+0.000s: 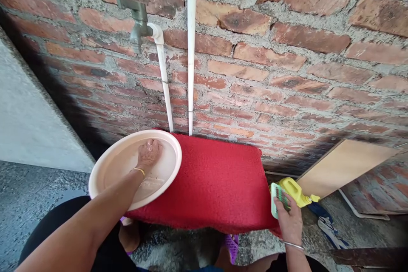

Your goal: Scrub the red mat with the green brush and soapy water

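Observation:
My left hand (148,154) is down in a pale pink basin (97,180) with cloudy water in it. Its fingers look curled under, and anything inside them is hidden. The basin stands on the left part of a red cloth-covered bench (219,182). Over at the bench's right edge, my right hand (290,216) grips a light green scrub brush (274,204), its darker bristles partly covered by my fingers.
Behind the bench rises a brick wall (248,72) with a tap (138,25) and white pipes (191,51). A yellow jug (291,189), a leaning board (344,165) and a blue-and-white slipper (328,227) are at the right. A grey slab (32,110) leans at the left.

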Demonstrator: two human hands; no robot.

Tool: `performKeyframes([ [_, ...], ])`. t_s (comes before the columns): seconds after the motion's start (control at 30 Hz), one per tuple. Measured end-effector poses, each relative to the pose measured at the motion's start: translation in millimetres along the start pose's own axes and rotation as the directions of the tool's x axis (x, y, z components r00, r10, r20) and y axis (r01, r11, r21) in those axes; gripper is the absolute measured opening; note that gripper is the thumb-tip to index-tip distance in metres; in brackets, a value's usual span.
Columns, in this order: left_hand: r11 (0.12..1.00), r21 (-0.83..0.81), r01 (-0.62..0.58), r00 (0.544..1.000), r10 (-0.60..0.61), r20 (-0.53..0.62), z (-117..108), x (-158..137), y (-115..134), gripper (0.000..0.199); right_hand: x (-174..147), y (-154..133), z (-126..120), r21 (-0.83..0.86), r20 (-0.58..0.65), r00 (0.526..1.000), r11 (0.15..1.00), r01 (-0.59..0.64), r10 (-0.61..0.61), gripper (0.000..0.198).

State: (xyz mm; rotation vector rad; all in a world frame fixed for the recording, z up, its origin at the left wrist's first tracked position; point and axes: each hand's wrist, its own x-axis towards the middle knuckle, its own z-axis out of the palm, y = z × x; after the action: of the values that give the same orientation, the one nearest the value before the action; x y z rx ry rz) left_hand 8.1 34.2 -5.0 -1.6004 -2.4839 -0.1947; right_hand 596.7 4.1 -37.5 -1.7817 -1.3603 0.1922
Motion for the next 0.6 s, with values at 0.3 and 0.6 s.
performKeyframes([
  [0.3, 1.0, -0.023, 0.001, 1.0, -0.002, -0.018, 2, 0, -1, 0.035, -19, -31, 5, -0.272, 0.126, 0.943, 0.903, 0.333, -0.31, 0.059],
  [0.6, 1.0, -0.028, 0.014, 1.0, -0.014, 0.004, -6, -1, 5, 0.034, -12, -27, -19, -0.35, 0.047, 0.963, 0.899, 0.265, -0.266, 0.065],
])
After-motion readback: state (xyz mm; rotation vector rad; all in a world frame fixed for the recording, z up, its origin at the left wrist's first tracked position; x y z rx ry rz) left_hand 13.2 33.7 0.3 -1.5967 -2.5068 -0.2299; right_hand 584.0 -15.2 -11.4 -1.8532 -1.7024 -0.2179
